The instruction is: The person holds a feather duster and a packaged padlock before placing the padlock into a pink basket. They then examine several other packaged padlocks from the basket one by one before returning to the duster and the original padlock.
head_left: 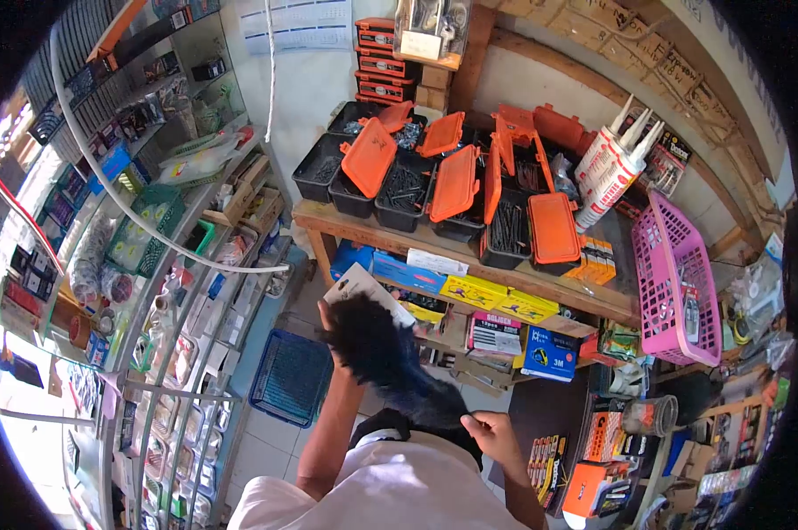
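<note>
A dark, fluffy duster [385, 353] slants across the front of my body, its bushy end up and to the left. My right hand [491, 435] is closed around its lower end near my waist. At the upper left of the duster, my left hand [330, 327] holds a whitish flat card [363, 287] by its edge; the duster covers part of the card and of the fingers. Beyond them, black bins [403, 190] with orange lids [456, 181] hold screws and nails on a wooden bench [372, 231].
A pink basket [677, 278] and white sealant tubes [606, 172] stand on the bench's right side. Boxes [549, 353] fill the shelf below. A blue basket [290, 378] lies on the floor. Glass shelves [165, 353] line the left.
</note>
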The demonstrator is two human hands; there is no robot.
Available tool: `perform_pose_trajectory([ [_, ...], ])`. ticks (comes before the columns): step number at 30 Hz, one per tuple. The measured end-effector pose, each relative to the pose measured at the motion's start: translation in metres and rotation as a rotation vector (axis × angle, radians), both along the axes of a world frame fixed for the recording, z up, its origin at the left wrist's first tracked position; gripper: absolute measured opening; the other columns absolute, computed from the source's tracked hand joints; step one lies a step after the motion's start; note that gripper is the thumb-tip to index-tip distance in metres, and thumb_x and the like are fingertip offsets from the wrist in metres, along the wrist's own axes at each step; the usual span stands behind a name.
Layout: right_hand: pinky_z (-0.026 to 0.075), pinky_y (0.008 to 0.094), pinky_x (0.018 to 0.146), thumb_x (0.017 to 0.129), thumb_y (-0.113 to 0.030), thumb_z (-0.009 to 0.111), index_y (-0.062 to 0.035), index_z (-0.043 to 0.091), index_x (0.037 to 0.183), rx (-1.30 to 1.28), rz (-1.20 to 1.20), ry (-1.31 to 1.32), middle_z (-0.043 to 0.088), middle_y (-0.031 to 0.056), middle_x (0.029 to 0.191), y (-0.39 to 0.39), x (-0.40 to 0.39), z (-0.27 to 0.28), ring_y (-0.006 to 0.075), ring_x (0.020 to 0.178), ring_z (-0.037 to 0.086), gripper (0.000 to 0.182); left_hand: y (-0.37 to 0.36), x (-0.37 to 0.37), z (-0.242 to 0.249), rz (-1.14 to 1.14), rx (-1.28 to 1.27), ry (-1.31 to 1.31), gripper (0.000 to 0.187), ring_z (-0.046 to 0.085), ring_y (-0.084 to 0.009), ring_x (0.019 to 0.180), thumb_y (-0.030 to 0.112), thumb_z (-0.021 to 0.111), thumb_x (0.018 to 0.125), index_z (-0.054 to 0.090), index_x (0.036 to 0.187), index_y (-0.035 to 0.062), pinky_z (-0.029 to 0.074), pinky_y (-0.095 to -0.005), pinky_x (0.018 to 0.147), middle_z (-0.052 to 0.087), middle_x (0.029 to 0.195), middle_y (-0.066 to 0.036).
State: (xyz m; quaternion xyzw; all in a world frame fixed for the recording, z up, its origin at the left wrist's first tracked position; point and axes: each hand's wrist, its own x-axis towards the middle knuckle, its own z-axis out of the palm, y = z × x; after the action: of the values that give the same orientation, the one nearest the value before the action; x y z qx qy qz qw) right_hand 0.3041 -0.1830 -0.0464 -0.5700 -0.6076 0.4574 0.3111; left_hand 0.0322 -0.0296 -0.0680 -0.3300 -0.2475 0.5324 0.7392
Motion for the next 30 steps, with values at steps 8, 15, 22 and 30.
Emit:
perform_pose_trajectory([
  [8,0.033,0.0282,0.051,0.099,-0.03,0.062,0.0001,0.053,0.065,-0.074,0.031,0.04,0.045,-0.0012,0.056,0.006,0.016,-0.009,0.0064,0.055,0.04,0.045,0.006,0.001,0.011,0.267,0.558,0.833,0.062,0.049,-0.0321,0.13,0.053,0.03,0.102,0.049,0.139,0.0076,0.035,-0.0499,0.113,0.055,0.137,-0.016],
  [15,0.031,0.0257,0.048,0.095,-0.02,0.064,-0.0015,0.056,0.061,-0.104,0.048,-0.032,0.048,-0.0032,0.054,0.009,0.012,-0.013,0.0035,0.053,0.041,0.04,0.016,-0.012,0.03,0.302,0.224,1.043,0.085,0.054,-0.0383,0.12,0.075,0.03,0.093,0.047,0.138,0.0051,0.043,-0.0549,0.105,0.057,0.131,-0.018],
  [22,0.03,0.0253,0.049,0.096,-0.021,0.063,-0.0028,0.054,0.06,-0.182,-0.142,0.2,0.047,-0.0034,0.055,0.02,0.003,-0.001,0.0038,0.052,0.041,0.041,0.017,-0.027,0.045,0.301,0.006,1.181,0.093,0.062,-0.0341,0.106,0.084,0.032,0.086,0.053,0.131,0.0056,0.051,-0.0525,0.094,0.063,0.121,-0.017],
  [30,0.032,0.0269,0.051,0.094,-0.025,0.067,-0.0007,0.054,0.063,-0.022,-0.06,0.112,0.046,-0.0029,0.057,0.031,0.003,-0.013,0.0047,0.057,0.041,0.042,0.016,-0.033,0.064,0.233,0.001,1.0,0.11,0.056,-0.0463,0.119,0.094,0.036,0.073,0.053,0.131,0.0027,0.043,-0.0658,0.098,0.059,0.126,-0.024],
])
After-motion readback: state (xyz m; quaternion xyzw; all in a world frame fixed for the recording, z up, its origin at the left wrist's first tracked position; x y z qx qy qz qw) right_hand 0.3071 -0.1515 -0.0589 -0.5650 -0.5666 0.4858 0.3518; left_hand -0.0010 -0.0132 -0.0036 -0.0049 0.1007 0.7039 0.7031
